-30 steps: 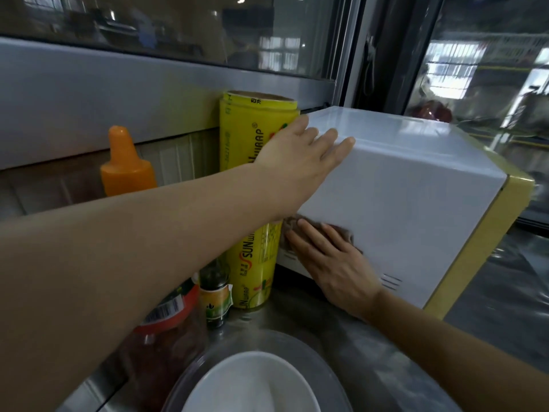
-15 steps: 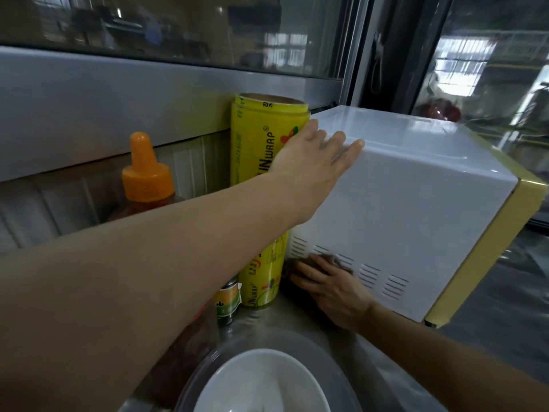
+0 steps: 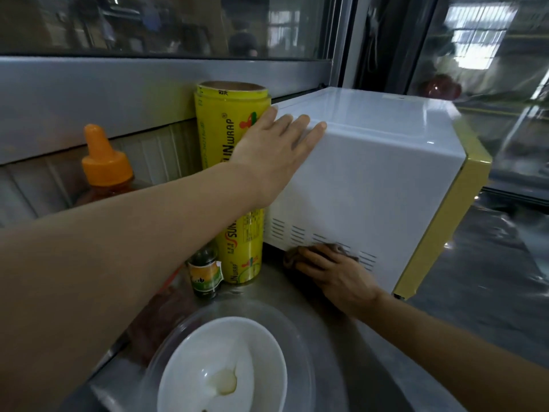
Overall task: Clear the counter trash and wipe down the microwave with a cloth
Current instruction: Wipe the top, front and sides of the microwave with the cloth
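Microwave: left hand flat on top edge, right hand presses cloth at bottom edge.

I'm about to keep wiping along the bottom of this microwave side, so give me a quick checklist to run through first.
1. Left hand flat on the microwave top rear corner, bracing it: ok.
2. Right hand presses the cloth on the lower side by the vents: ok.
3. Cling wrap roll upright, close behind the left arm, could be knocked: not ok.
4. Small bottle near the cloth: cannot tell if clear.
5. White bowl under the arms, out of the wiping path: ok.
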The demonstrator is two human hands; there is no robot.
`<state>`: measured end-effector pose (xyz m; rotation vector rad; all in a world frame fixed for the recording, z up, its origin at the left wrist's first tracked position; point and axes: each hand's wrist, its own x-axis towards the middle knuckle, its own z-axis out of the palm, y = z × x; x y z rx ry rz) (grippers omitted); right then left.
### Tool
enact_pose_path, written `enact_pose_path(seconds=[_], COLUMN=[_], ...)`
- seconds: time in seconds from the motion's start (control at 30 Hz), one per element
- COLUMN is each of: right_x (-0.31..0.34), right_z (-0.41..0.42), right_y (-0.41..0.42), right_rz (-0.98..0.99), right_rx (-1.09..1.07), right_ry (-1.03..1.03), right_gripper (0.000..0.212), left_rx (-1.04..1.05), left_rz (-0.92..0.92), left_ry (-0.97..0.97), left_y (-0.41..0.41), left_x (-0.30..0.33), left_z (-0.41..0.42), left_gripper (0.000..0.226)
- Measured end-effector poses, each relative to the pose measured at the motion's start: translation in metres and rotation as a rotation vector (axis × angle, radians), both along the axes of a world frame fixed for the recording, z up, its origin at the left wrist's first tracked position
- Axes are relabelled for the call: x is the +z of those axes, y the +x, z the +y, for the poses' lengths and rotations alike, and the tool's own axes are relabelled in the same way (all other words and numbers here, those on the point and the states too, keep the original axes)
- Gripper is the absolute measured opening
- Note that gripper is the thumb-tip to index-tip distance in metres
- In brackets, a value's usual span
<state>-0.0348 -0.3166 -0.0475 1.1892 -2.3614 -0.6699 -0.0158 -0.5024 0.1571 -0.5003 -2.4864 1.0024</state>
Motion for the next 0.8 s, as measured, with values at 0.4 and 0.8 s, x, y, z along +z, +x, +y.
enact_pose_path(seconds=[0.4, 0.8], right_x=[0.002, 0.03], right_z=[0.102, 0.123], right_y=[0.057, 0.136], right_rz=[-0.112, -0.094], right_rx=[-0.224, -0.508], right_ry=[0.123, -0.506], right_gripper=[0.045, 0.051], left_rx=[0.044, -0.028], left_rz=[-0.047, -0.123], left_ry=[0.054, 0.226], left_y=[0.01, 0.023], left_x=[0.004, -0.003], left_z=[0.008, 0.03], left_gripper=[0.1, 0.114])
